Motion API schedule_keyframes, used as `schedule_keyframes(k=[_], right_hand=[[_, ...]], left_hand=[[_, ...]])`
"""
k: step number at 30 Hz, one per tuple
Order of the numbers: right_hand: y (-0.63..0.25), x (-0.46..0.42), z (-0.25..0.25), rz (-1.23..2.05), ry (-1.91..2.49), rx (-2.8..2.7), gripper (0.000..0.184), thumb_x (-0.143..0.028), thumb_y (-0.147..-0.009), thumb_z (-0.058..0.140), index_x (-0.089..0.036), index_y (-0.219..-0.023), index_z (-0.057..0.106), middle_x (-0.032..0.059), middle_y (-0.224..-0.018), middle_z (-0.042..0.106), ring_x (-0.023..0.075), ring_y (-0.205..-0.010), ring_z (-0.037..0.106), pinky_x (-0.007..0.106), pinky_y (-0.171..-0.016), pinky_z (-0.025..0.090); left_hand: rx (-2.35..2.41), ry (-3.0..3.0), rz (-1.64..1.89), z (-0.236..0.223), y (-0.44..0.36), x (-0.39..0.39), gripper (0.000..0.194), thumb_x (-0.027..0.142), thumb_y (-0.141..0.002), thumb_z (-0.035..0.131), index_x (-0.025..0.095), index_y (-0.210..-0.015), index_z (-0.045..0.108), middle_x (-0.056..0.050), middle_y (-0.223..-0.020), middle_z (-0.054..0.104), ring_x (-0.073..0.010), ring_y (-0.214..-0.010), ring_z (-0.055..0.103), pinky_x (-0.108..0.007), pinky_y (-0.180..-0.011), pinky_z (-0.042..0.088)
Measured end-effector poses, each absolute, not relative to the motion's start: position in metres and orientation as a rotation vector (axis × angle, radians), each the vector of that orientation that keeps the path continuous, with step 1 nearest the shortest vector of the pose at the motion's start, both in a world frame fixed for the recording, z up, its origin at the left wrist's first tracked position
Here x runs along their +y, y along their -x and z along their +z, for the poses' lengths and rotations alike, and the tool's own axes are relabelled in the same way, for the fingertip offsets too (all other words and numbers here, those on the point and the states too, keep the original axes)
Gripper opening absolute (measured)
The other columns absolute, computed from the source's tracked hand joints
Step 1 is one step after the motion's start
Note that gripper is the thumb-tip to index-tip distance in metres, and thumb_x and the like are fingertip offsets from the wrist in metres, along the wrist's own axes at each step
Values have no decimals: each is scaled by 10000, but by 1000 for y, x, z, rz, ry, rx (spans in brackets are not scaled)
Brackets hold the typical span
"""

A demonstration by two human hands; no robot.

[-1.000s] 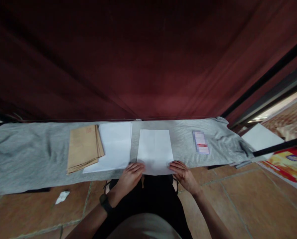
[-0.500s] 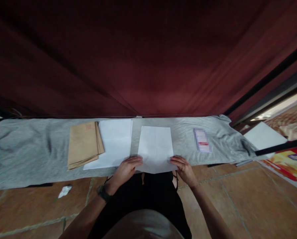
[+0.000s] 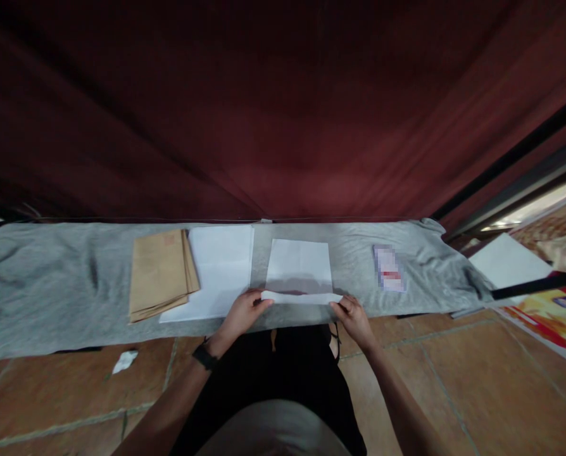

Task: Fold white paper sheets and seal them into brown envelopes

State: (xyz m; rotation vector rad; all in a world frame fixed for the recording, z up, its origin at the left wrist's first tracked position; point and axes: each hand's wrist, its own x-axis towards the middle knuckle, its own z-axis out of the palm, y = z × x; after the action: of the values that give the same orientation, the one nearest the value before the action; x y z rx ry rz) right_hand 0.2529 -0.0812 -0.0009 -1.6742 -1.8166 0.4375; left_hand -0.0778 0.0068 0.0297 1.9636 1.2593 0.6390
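Note:
A white sheet of paper (image 3: 299,263) lies in front of me on the grey cloth, its near edge lifted and bent up into a narrow strip. My left hand (image 3: 247,311) pinches the left corner of that near edge between thumb and fingers. At the right corner, my right hand (image 3: 352,316) grips the same edge in a pinch. Left of the sheet is a stack of white paper (image 3: 221,272), partly covered by several brown envelopes (image 3: 159,272). The far part of the held sheet rests on the cloth.
A grey cloth (image 3: 74,285) covers the long narrow table. To the right lies a blurred-out slip with a red band (image 3: 390,269). A dark red curtain (image 3: 283,126) hangs behind. Crumpled white paper (image 3: 124,361) is on the tiled floor; a white panel (image 3: 508,259) stands far right.
The sheet's near edge has come up and away from me, folding over into a strip. Both hands have moved slightly and now pinch its corners.

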Motion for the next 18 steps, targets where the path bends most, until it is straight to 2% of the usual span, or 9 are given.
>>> schedule_keyframes(k=[5,9,13,18], right_hand=[[-247,-64,2,483,1770,-1677,396,-487,-988,431,-206,-925,703,64,-850,738,233,-828,690,336,-765,526],[-241,-50,3,448,1905,-1628,394,-492,-978,430,-213,-898,697,35,-746,714,204,-688,665,288,-640,479],[-237,-41,4,389,2028,-1622,346,-454,-974,449,-224,-892,695,36,-734,711,206,-691,665,278,-614,446],[-234,-32,9,405,2201,-1597,314,-429,-979,468,-228,-935,706,52,-802,731,210,-753,683,272,-635,438]], left_hand=[[1341,-1752,716,29,64,21,339,488,-871,551,197,-917,717,-17,-858,741,-195,-793,665,-276,-705,501],[1425,-1781,717,26,56,33,351,499,-871,521,202,-718,628,17,-668,631,-158,-672,579,-242,-618,424],[1574,-1879,635,25,49,44,388,501,-891,491,217,-630,527,40,-591,528,-135,-610,506,-230,-585,364],[1681,-1904,544,26,40,60,376,481,-909,502,222,-639,542,30,-599,553,-142,-601,518,-243,-576,324]])
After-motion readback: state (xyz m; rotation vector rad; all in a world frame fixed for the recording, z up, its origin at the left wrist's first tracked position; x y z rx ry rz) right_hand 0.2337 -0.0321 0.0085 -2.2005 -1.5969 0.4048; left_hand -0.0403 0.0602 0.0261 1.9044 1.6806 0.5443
